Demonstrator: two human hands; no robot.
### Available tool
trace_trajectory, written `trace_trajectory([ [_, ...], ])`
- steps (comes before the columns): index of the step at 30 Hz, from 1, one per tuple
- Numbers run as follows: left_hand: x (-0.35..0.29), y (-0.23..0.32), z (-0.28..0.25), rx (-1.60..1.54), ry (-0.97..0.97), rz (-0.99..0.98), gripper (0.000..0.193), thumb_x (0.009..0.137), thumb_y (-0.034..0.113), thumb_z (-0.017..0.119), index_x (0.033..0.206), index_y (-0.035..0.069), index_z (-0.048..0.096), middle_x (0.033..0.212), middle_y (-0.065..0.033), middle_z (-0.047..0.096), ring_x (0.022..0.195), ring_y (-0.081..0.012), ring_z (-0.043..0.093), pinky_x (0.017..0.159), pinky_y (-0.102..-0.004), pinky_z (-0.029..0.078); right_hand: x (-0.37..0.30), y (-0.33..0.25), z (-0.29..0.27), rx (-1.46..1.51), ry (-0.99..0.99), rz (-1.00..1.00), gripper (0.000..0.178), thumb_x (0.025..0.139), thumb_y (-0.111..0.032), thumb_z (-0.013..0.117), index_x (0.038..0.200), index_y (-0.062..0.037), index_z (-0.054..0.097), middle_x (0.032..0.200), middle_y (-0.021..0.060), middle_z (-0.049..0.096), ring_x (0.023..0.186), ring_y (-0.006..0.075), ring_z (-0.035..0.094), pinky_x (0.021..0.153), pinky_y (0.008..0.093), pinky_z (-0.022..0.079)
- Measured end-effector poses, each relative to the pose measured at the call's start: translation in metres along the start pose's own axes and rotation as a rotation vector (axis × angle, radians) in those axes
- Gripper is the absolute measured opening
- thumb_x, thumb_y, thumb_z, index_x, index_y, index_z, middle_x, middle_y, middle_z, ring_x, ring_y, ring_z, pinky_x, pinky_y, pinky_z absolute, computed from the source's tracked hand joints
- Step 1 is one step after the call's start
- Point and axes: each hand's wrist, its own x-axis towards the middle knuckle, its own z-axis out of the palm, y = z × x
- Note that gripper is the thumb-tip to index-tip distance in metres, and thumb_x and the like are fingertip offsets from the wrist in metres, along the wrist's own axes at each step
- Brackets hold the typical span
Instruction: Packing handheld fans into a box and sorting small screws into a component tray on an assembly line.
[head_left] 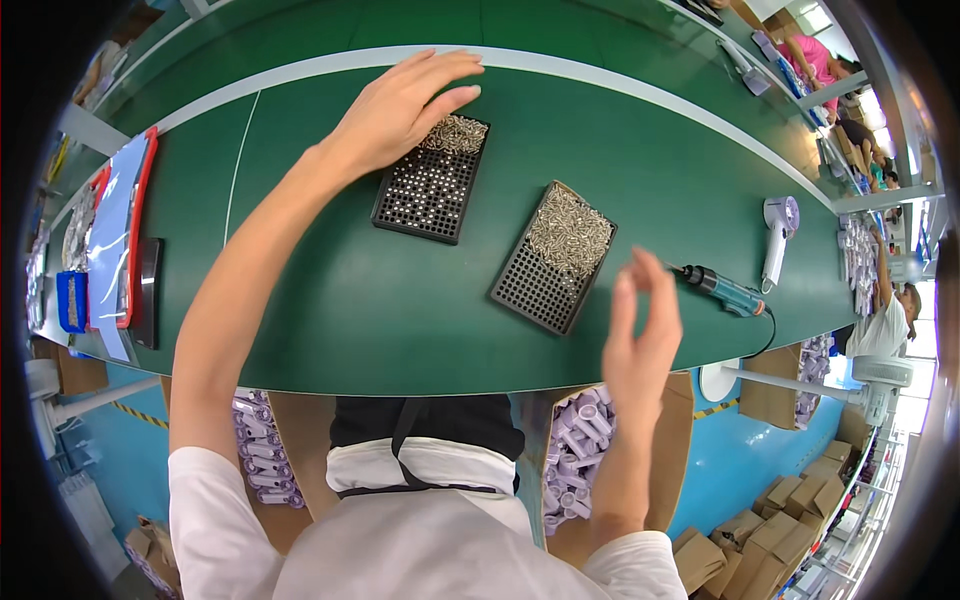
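Observation:
My left hand (408,108) reaches over the far left corner of a black tray (425,228) with a grid of small holes, its fingers stretched out. Small silvery screws (462,134) lie heaped at that tray's far end, and shiny heads dot many of its holes. Nearer and to the right, a second perforated tray (528,290) lies at an angle, with a large pile of screws (570,232) on its far half. Slightly blurred, my right hand (640,345) hovers just right of this second tray, thumb and fingers apart, with nothing visible in it.
Right of my right hand lies a teal and black electric screwdriver (722,290) with a cord. A white and lavender handheld fan (777,240) lies farther right. At the left are a red-edged rack (140,230) and a blue bin (72,300). Boxes of lavender parts (580,450) stand below the table.

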Motion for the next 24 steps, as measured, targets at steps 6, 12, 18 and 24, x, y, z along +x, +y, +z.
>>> trace_trajectory([
  [6,-0.016,0.123,0.018,-0.115,-0.13,0.246,0.046,0.097,0.027,0.063,0.134,0.002,0.055,0.138,-0.0157,0.056,0.135,-0.0312,0.049,0.117,-0.047,0.036,0.069,0.034,0.023,0.321,-0.204,0.02,0.037,0.108,-0.025,0.045,0.128,0.0035,0.057,0.11,0.0192,0.072,0.104,0.0283,0.068,0.095,0.0352,0.049],
  [12,-0.041,0.151,0.04,-0.156,-0.337,0.155,0.068,0.101,0.046,0.05,0.143,-0.008,0.044,0.152,-0.0225,0.04,0.145,-0.033,0.034,0.121,-0.0458,0.026,0.06,0.033,0.03,0.341,-0.175,0.064,0.039,0.109,-0.029,0.043,0.128,0.0026,0.058,0.106,0.0142,0.074,0.096,0.0159,0.064,0.091,0.0311,0.049],
  [18,-0.066,0.172,0.019,-0.151,-0.356,0.13,0.067,0.099,0.044,0.056,0.142,-0.006,0.046,0.152,-0.02,0.042,0.144,-0.0317,0.037,0.121,-0.0461,0.027,0.031,0.026,0.025,0.385,-0.182,0.101,0.039,0.11,-0.028,0.042,0.128,0.0026,0.058,0.112,0.0143,0.073,0.1,0.0154,0.063,0.092,0.03,0.047],
  [24,-0.061,0.19,0.043,-0.162,-0.272,0.135,0.064,0.098,0.043,0.058,0.142,-0.003,0.049,0.151,-0.0167,0.046,0.144,-0.0292,0.039,0.121,-0.0438,0.026,-0.006,0.027,0.016,0.333,-0.125,0.135,0.037,0.11,-0.02,0.04,0.13,0.004,0.058,0.117,0.013,0.068,0.108,0.0172,0.062,0.096,0.0301,0.046],
])
